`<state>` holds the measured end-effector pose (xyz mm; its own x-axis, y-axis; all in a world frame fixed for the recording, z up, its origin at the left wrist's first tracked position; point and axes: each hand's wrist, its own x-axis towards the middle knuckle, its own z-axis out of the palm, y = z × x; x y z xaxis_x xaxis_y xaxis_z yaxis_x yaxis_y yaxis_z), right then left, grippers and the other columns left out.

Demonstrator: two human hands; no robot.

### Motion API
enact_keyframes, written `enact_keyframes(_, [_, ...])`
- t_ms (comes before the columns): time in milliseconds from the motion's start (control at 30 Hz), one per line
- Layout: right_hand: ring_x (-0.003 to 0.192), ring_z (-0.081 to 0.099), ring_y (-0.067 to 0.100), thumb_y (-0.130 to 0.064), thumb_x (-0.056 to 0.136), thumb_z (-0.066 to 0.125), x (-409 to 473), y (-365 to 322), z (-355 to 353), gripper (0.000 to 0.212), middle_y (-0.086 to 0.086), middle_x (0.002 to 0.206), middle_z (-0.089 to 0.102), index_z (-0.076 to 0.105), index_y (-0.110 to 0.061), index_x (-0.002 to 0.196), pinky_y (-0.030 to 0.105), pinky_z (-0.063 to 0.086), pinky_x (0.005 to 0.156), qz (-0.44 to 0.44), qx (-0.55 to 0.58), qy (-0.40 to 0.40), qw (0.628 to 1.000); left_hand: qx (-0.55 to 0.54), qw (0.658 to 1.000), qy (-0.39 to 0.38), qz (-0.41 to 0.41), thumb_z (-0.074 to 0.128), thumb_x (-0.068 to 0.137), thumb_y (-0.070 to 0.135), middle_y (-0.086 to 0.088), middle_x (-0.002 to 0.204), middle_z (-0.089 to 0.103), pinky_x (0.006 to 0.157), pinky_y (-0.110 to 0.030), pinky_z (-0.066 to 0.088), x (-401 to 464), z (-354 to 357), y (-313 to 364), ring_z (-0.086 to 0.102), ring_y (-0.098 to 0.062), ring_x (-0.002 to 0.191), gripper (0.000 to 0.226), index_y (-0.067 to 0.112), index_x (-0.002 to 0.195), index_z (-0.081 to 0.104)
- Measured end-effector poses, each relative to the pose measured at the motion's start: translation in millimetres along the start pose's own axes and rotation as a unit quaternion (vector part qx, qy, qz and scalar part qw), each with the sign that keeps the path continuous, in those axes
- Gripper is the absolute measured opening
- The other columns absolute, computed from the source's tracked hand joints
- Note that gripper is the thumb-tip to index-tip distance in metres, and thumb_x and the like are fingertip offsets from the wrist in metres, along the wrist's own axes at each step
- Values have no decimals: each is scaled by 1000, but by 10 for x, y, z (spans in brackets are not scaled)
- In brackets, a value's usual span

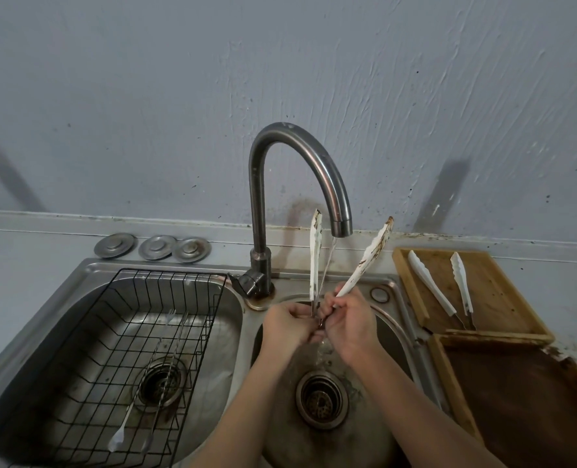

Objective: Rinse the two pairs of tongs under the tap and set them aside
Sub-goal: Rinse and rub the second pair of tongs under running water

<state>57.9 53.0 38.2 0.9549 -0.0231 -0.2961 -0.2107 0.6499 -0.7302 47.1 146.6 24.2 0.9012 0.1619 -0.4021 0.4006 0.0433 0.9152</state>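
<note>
A dirty pair of white tongs [315,258] points upward under the curved tap [342,228], its two arms spread apart and stained brown. My left hand [289,324] and my right hand [349,324] both grip its hinge end over the right sink basin [375,444]. A thin stream of water runs from the tap spout between the arms and down onto my hands. A second pair of white tongs [462,288] lies on a wooden tray [412,285] to the right of the sink.
A black wire rack [118,298] sits in the left basin with a fork and a long spoon in it. Three metal sink plugs [152,246] lie on the back ledge. A darker wooden tray [530,407] lies at the front right.
</note>
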Motion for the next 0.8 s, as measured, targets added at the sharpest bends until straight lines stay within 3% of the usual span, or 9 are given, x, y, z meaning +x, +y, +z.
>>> enact_keyframes(100, [52, 37, 18, 13, 76, 26, -41, 7, 5, 28, 7, 56, 40, 45, -7, 76, 29, 33, 55, 14, -29, -39, 999, 11, 1000, 15, 2, 65, 75, -10, -4, 44, 62, 44, -23, 53, -44, -41, 20, 60, -14, 37, 21, 6, 63, 60])
enact_keyframes(167, [57, 48, 18, 16, 80, 27, -106, -23, 2, 33, 10, 67, 49, 51, -5, 86, 28, 41, 58, 26, -67, -74, 995, 25, 1000, -10, 1, 61, 78, -12, -4, 46, 63, 44, -21, 54, -97, -74, 38, 61, -13, 38, 24, 6, 62, 62])
enact_keyframes(233, [62, 62, 16, 17, 86, 32, -177, -78, -25, 35, 12, 78, 62, 56, -5, 98, 28, 49, 56, 33, -140, -115, 983, 42, 997, -66, -8, 57, 83, -10, -9, 59, 67, 47, -21, 55, -166, -105, 72, 62, -12, 42, 24, 7, 68, 65])
enact_keyframes(367, [73, 67, 20, 15, 87, 44, -232, -212, -80, 32, 19, 96, 69, 58, -10, 101, 25, 55, 61, 11, -295, -164, 941, 148, 969, -196, -14, 42, 92, -3, -4, 71, 70, 49, -21, 55, -245, -180, 73, 66, -11, 52, 29, 18, 83, 61])
enact_keyframes(433, [68, 68, 18, 10, 88, 46, -239, -275, -98, 30, 17, 94, 70, 54, -6, 112, 22, 54, 57, 0, -348, -158, 924, 204, 963, -175, 11, 39, 95, 3, 0, 65, 67, 48, -24, 50, -209, -221, 35, 64, -9, 51, 30, 18, 78, 59])
enact_keyframes(500, [60, 66, 14, 4, 91, 47, -255, -333, -111, 28, 13, 87, 71, 53, -7, 116, 21, 51, 52, -13, -429, -142, 892, 246, 962, -80, 87, 40, 95, 5, 3, 64, 65, 61, -32, 53, -119, -256, -7, 61, -10, 54, 34, 22, 73, 58])
enact_keyframes(600, [48, 56, 9, -1, 93, 46, -271, -378, -127, 24, 7, 76, 70, 56, -13, 111, 20, 43, 45, -35, -519, -118, 846, 181, 971, -6, 157, 48, 95, 12, 4, 70, 66, 74, -34, 51, -107, -255, -5, 61, -15, 67, 32, 30, 71, 58])
enact_keyframes(700, [41, 48, 4, -8, 90, 50, -252, -354, -141, 17, 2, 63, 67, 66, -14, 91, 20, 38, 44, -51, -594, -98, 797, 32, 986, -66, 151, 61, 88, 10, 1, 74, 70, 62, -21, 50, -195, -122, -11, 62, -9, 65, 11, 18, 87, 68])
enact_keyframes(800, [46, 52, 2, -9, 83, 53, -254, -287, -174, 18, -3, 60, 64, 66, -18, 73, 17, 39, 46, -73, -663, -79, 741, -98, 990, -67, 76, 72, 78, 3, -10, 81, 72, 56, -20, 53, -232, 32, -115, 68, -15, 65, 20, 1, 97, 67])
